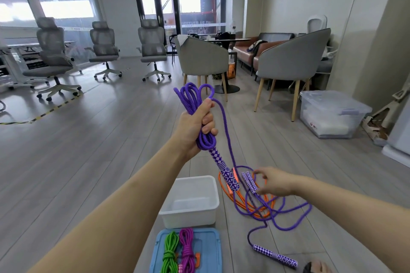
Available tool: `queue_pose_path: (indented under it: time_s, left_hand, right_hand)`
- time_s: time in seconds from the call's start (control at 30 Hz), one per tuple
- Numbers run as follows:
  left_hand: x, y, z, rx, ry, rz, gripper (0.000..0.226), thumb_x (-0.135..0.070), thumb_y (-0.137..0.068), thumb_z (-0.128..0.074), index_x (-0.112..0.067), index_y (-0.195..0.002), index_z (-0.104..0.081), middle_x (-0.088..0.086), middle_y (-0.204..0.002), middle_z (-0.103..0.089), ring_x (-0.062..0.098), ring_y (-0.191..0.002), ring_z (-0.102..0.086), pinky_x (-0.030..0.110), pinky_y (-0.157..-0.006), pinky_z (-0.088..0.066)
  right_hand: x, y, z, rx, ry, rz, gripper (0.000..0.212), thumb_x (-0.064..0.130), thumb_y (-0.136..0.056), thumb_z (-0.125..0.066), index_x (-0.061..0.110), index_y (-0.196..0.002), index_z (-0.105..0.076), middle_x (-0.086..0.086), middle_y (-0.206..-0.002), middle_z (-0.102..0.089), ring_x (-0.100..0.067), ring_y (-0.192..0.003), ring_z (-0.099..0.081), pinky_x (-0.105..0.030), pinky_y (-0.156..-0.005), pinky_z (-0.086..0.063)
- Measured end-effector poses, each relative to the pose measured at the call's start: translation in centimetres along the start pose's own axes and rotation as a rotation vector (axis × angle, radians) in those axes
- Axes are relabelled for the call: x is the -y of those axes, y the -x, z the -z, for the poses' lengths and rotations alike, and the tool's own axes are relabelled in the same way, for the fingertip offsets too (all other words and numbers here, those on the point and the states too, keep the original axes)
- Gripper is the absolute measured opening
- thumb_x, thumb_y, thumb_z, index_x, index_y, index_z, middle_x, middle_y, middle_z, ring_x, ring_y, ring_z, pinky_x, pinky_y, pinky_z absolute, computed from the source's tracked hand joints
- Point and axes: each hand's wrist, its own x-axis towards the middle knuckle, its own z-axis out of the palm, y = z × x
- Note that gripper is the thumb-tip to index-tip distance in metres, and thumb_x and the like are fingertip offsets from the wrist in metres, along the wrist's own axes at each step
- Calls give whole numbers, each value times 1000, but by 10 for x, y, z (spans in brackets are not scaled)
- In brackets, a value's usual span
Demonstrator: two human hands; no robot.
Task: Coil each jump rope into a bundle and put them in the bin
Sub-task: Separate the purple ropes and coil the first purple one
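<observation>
Rope coiling is about half done on this one, by our guess. We've got the left hand up at chest height with its fingers wrapped tight around a bunch of loops of the purple jump rope, and one patterned handle hangs down out of the fist, pointing down and to the right.

What the next wrap hinges on, we think, is the loose tail. It leaves the top of the fist, drops down the right side and ends in a messy pile on the floor, down and right of the fist, so the slack feeds upward along a steep, nearly vertical line. The right hand is way closer to that pile. It hovers just above it with fingers loosely spread and thumb apart, holding nothing as far as we can tell.

The purple cord looks braided and floppy, and it's tangled over an orange rope on the floor, so pulling slack might drag the orange one along. Another purple handle lies further right on the floor.

White bin sits on the floor below the left forearm, nothing in it yet. A green bundle and a magenta bundle sit on a blue lid just in front of it.
</observation>
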Motion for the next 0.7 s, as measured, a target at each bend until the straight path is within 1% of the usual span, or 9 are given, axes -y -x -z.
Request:
queue_pose_path:
  time_s: [0.1, 0.23, 0.27, 0.37, 0.43, 0.5, 0.57, 0.63, 0.7]
  left_hand:
    - [5, 2, -3, 49, -79, 43, 21, -29, -103, -58, -8, -106, -61, -3, -62, -40, 7, -47, -39, 23, -51, -46]
    - [14, 6, -4, 130, -186, 105, 22, -29, -103, -59, -8, -108, -60, -3, -61, -40, 8, -47, -39, 24, -52, -47]
    - [15, 7, -5, 150, -210, 118, 22, -29, -103, -58, -8, -107, -60, -2, -62, -40, 9, -47, -40, 24, -52, -48]
    - [18, 10, -4, 173, -253, 146, 22, -29, -103, -58, -7, -105, -61, -1, -62, -40, 10, -48, -40, 25, -53, -48]
    - [18, 11, -1, 150, -284, 148, 22, -29, -102, -59, -7, -103, -61, 0, -62, -41, 11, -49, -40, 27, -53, -49]
    - [17, 11, 5, 135, -335, 140, 20, -28, -101, -62, -9, -93, -61, 0, -62, -42, 12, -51, -41, 28, -55, -49]
    - [17, 13, 9, 152, -385, 139, 21, -24, -99, -66, -10, -85, -62, 2, -62, -42, 13, -51, -41, 29, -56, -51]
    - [18, 16, 11, 188, -424, 147, 16, -19, -99, -66, -7, -89, -62, 4, -61, -42, 14, -50, -41, 29, -56, -51]
    - [20, 20, 11, 226, -446, 158, 12, -14, -100, -64, -6, -93, -60, 4, -60, -42, 13, -49, -41, 29, -56, -50]
  right_hand:
    - [32, 3, 10, -102, -449, 130, 59, 29, -92, -76, 25, -144, -51, -4, -136, -59, -13, -117, -61, -28, -98, -51]
    - [69, 10, 13, -147, -754, 262, 59, 28, -95, -72, 32, -147, -44, 0, -138, -56, -15, -126, -57, -26, -94, -48]
    - [75, 10, 13, -142, -807, 290, 54, 29, -98, -69, 32, -146, -45, 1, -137, -57, -14, -127, -57, -25, -92, -47]
    - [91, 11, 14, -200, -905, 347, 27, 32, -107, -52, 20, -130, -60, 0, -121, -72, -13, -117, -65, -30, -99, -48]
    - [96, 13, 17, -200, -1065, 382, 29, 28, -110, -44, 7, -118, -63, -9, -101, -76, -23, -103, -72, -37, -100, -53]
    - [99, 18, 22, -202, -1157, 419, 28, 27, -110, -43, 5, -111, -62, -14, -85, -71, -32, -87, -71, -40, -91, -58]
    - [101, 22, 25, -228, -1179, 438, 25, 28, -109, -46, 10, -105, -64, -9, -73, -60, -25, -70, -62, -38, -74, -57]
    - [102, 25, 27, -226, -1210, 473, 22, 28, -108, -49, 15, -100, -65, -4, -69, -52, -17, -62, -49, -33, -61, -48]
    - [103, 29, 28, -223, -1201, 505, 20, 25, -108, -50, 17, -99, -66, -3, -69, -49, -13, -59, -42, -29, -57, -39]
